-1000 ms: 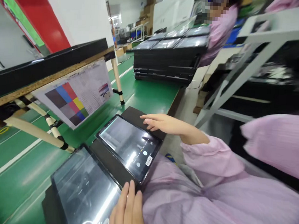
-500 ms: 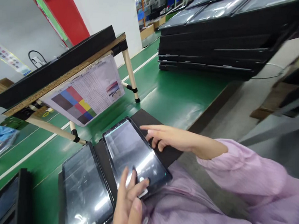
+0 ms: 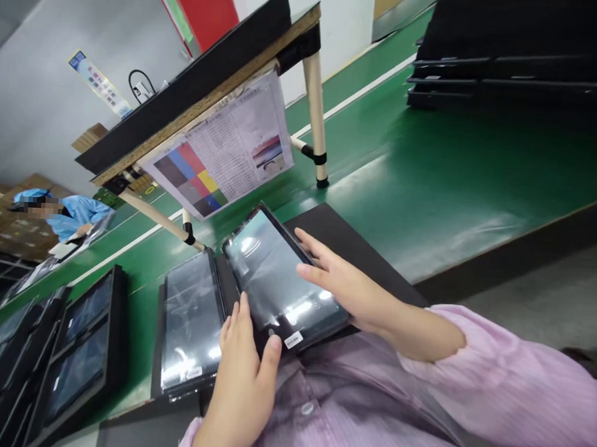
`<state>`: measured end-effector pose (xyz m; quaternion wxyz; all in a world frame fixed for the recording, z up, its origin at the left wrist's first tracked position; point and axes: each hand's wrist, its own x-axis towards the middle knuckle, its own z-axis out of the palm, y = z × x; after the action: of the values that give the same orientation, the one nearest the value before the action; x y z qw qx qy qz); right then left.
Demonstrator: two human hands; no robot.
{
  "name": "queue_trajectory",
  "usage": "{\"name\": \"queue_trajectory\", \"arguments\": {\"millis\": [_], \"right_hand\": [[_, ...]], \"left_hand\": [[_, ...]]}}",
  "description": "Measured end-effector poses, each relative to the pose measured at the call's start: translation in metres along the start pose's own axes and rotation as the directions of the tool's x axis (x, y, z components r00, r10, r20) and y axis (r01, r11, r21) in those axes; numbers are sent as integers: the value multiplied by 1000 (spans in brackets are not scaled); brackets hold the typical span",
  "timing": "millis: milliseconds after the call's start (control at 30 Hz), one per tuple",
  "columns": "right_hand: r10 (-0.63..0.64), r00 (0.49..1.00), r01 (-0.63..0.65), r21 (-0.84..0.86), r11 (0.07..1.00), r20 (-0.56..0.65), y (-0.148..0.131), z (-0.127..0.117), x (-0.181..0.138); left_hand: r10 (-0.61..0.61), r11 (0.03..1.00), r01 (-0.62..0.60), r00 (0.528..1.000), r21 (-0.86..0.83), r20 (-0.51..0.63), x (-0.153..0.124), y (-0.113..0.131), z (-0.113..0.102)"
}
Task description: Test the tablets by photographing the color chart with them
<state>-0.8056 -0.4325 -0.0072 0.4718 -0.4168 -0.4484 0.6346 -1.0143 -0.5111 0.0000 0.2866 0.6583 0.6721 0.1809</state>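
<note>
A dark-screened tablet with glossy reflections lies in front of me, slanted, on a black board. Along its left edge rests my left hand, fingers stretched out and the thumb apart near the lower edge. My right hand is at the opposite long edge, its fingers extended over the rim; neither hand wraps round the tablet. A small white label sits at the tablet's lower end. Just left of it, a second tablet lies under clear film.
A wooden-edged stand carrying a printed colour sheet rises behind the tablets on the green bench. Black trays with screens stand at left, stacked black trays at back right. A co-worker in blue sits far left.
My view has swung left. My left hand has moved from over the tablet's lower screen to its left edge; my right hand has come closer against the right edge. The screen's glow looks different.
</note>
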Motion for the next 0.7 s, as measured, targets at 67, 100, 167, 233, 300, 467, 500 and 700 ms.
{"name": "queue_trajectory", "arguments": {"millis": [67,100,167,233,300,467,500,700], "right_hand": [[35,999,-35,-11,999,38,-4,-4,0],[16,999,-14,-48,999,41,-5,-8,1],[-102,994,106,-165,981,33,-5,-15,0],[-249,967,253,-240,937,48,-4,-20,-4],[-358,929,371,-219,903,96,-4,-20,-9],[-452,878,477,-190,858,158,-11,-7,-9],[-430,891,450,-170,877,144,-12,-5,-6],[-218,972,212,74,974,90,-10,2,26]], "left_hand": [[-17,987,9,999,-160,-50,-2,0,8],[-31,964,7,996,-267,-84,-1,-1,12],[-55,863,-41,983,-503,-174,3,-4,22],[-69,722,-160,951,-674,-301,11,-4,28],[-66,609,-300,903,-734,-424,21,1,28],[75,625,-520,782,-582,-618,33,22,13],[96,662,-536,754,-524,-650,35,24,11],[184,878,-431,704,-207,-686,47,7,26]]}}
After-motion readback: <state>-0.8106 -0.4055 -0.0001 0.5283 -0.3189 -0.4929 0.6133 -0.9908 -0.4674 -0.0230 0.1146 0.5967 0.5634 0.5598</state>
